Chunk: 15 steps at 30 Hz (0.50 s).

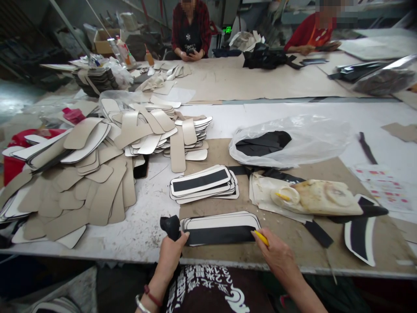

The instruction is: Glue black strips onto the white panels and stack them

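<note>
A black strip [221, 235] lies along the front of a small stack of white, dark-edged panels [224, 221] near the table's front edge. My left hand [172, 252] is closed at the strip's left end, its thumb against it; a bunched black piece [170, 225] rises beside the fingers. At the right end, my right hand [276, 252] is closed round a yellow-handled tool [261, 237], its tip touching the strip. Just behind, another stack of white panels [205, 184] has a black strip on its top one.
Beige and white panels [107, 191] are heaped at the left. A plastic bag [312, 139] with black pieces lies behind. At the right are a stained container [329, 198] and a curved panel [360, 241]. Two people [190, 32] are across the table.
</note>
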Motion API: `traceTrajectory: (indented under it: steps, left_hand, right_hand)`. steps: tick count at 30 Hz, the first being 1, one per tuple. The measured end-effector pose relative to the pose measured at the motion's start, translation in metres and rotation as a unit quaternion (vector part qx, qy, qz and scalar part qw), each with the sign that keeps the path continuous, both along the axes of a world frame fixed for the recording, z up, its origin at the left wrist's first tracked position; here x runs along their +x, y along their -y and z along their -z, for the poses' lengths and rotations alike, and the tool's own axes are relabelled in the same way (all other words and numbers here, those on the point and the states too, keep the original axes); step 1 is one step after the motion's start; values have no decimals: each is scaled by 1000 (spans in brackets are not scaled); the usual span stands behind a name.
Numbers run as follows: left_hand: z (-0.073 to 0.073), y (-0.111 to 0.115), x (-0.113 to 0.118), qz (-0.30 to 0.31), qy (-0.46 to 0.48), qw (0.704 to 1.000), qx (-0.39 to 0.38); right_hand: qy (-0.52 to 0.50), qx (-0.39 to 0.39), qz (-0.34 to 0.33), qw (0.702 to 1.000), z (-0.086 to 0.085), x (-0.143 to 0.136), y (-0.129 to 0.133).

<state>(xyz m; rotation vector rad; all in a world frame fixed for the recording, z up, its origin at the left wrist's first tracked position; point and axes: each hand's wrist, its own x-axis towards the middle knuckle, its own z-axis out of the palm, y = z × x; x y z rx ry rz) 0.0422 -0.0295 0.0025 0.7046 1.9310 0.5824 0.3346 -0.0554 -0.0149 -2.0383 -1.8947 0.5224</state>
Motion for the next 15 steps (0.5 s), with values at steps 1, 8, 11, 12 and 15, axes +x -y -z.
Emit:
traceTrajectory:
  steps: [1, 8, 11, 12, 15]
  left_hand:
    - [4, -2, 1, 1, -16, 1000, -1]
    - [19, -9, 10, 15, -77, 997, -8]
    - [19, -9, 13, 17, -95, 995, -15]
    - [19, -10, 14, 19, -97, 995, -15]
    - [16, -11, 17, 23, -102, 994, -16]
  right_hand:
    - [20, 13, -9, 1000, 1, 1, -1]
    - [94, 36, -23, 995, 10, 2, -9]
    - [98, 34, -16, 995, 16, 3, -9]
    - [93, 33, -13, 995, 18, 3, -9]
    - [82, 25, -2, 996, 22, 3, -10]
